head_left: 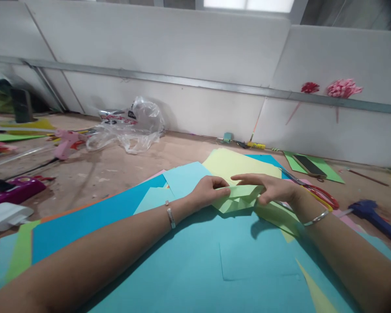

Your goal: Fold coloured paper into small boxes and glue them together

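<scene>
A light green folded paper [239, 201] with several creases is held just above the blue-green sheets. Its left end is pinched between the thumb and fingers of my left hand [211, 190]. Around its right end curls my right hand [275, 189], thumb and fingertips touching the edge, index finger stretched above it. Some of the right fingers are hidden behind the paper. Under the right hand lies another green paper strip [278, 218]. Large blue-green paper [188, 265] spreads below both hands, with a smaller cut piece [260, 261] of the same colour on it.
Red-handled scissors [321, 195] and a dark blue glue gun [376, 217] lie to the right, a phone [309, 166] behind them. A pink glue gun [66, 143], plastic bag [133, 126] and purple power strip [15, 191] are on the left. Pale yellow sheets [237, 165] lie beyond my hands.
</scene>
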The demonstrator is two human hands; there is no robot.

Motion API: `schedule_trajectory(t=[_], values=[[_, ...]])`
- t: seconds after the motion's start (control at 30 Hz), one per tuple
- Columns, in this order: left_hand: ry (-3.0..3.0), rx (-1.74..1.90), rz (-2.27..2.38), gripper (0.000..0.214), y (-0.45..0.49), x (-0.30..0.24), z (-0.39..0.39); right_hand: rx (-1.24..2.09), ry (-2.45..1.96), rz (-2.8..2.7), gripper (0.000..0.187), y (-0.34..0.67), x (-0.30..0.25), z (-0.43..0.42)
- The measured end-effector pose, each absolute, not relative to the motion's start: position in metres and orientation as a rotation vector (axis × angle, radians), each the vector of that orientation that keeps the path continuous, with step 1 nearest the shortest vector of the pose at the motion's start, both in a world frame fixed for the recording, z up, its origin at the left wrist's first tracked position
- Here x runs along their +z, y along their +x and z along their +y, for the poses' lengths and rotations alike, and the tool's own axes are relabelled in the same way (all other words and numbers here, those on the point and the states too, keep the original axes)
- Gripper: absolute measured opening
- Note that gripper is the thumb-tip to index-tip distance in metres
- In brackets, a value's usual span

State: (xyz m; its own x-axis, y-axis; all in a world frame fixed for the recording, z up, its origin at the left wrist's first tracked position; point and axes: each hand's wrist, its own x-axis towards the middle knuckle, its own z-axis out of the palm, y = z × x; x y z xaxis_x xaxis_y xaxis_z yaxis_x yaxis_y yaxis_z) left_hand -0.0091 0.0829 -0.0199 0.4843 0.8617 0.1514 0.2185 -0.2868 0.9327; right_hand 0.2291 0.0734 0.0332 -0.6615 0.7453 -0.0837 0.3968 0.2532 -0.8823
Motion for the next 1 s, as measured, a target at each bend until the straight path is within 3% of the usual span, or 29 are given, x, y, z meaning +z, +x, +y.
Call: schedule_trajectory(t=[0.1, 0.27, 0.53, 0.8, 1.0], values=[[1.787, 0.846, 0.943, 0.025, -0.008, -0.019, 0.083, 1.233, -1.185, -2.262, 0.056, 0.223, 0.040, 0.072], [1.801, 0.837, 1.011, 0.016, -0.005, -0.016, 0.082, 0.716, -1.393, -2.431, 0.026, 0.198, 0.037, 0.071], [1.715, 0.843, 0.995, 0.018, -0.004, -0.020, 0.082, 0.603, -1.501, -2.453, 0.023, 0.220, 0.042, 0.077], [1.647, 0.890, 0.997, 0.018, -0.004, -0.023, 0.085, 0.241, -1.502, -2.297, 0.025, 0.222, 0.040, 0.084], [1.629, 0.992, 0.987, 0.020, -0.003, -0.020, 0.081, 0.422, -1.173, -2.390, 0.014, 0.204, 0.029, 0.081]])
